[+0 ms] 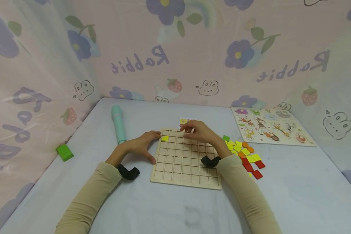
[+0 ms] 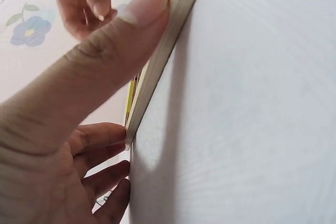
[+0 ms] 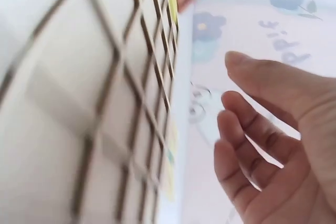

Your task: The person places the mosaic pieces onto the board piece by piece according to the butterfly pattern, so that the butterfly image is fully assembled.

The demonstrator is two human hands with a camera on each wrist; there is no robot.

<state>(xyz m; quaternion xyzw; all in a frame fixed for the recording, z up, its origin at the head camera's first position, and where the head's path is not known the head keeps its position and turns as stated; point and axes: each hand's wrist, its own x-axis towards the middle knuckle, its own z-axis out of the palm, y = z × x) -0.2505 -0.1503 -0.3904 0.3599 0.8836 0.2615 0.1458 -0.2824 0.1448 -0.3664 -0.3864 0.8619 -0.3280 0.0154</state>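
Spread-fingered left hand against left edge of wooden grid board, right hand above its far edge, fingers loosely bent, apart from thumb, board midway between side edges of tabletop

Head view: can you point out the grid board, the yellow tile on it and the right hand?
Grid board point(image 1: 186, 160): head view, a bare cell near its middle.
Yellow tile point(image 1: 165, 138): head view, middle of its top face.
Right hand point(image 1: 200, 131): head view, back of the hand.
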